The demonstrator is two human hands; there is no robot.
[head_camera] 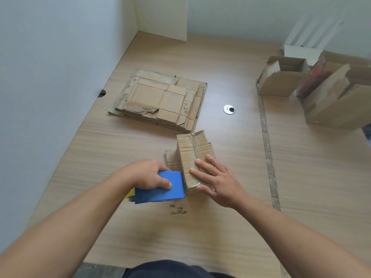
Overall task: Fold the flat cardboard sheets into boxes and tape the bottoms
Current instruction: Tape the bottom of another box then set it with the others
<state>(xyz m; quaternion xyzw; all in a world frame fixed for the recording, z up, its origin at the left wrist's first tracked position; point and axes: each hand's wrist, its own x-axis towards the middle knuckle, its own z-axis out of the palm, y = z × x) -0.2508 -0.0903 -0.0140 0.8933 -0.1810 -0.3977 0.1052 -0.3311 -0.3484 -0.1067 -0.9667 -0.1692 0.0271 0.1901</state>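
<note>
Brown cardboard box (188, 149), small and folded, stands near centre on the light wooden table (220, 237). My right hand (218, 185) lies flat on top, fingers straight, pressing. My left hand (144, 173) curls round a blue flat-sided tool (152, 195) that touches the box's left side. Stack of flat cardboard sheets (160, 99) far left; open cardboard boxes (281, 81) far right.

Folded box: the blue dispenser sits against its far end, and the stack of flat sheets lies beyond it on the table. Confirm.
Wrong end. The head view shows the blue dispenser against the near end of the folded box. The stack of flat sheets does lie beyond it on the table.
</note>
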